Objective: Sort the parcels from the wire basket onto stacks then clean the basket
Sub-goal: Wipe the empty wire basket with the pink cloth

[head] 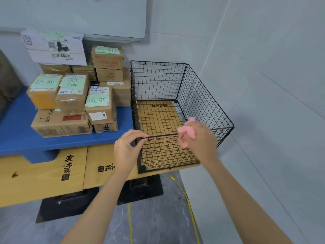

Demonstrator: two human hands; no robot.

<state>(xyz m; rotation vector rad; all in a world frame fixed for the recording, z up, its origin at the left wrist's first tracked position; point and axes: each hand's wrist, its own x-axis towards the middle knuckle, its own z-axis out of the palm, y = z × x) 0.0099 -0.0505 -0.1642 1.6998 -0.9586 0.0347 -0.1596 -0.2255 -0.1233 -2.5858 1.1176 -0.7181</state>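
The wire basket (202, 103) stood right of the frame's centre, on the right end of a wooden table (44, 176). It was black and square-meshed, with an open top. The tabletop's grain and a printed black mark showed through its mesh floor.

The left hand (127, 148) was at the basket's near wall, with thumb and forefinger closed in a pinch on the top wire close to the near left corner. The other fingers were loosely curled behind. The right hand (202, 140) was further right along the same wire, its fingers wrapped around a bunched pink cloth (189, 132). The cloth met the top wire where the hand pressed it. Part of the cloth stuck up above the knuckles.

Left of the basket, cardboard parcels (73, 95) sat in stacks on a blue platform (21, 134) lying across the table. Several carried pale green notes with handwriting and white shipping labels. The tallest stack reached up toward a whiteboard (88, 14) on the wall at upper left, and the nearest parcels stood just beside the basket's left wall.

Under the table, black bases (140, 189) rested on a grey floor. A yellow cable (186, 196) trailed toward the bottom of the frame.
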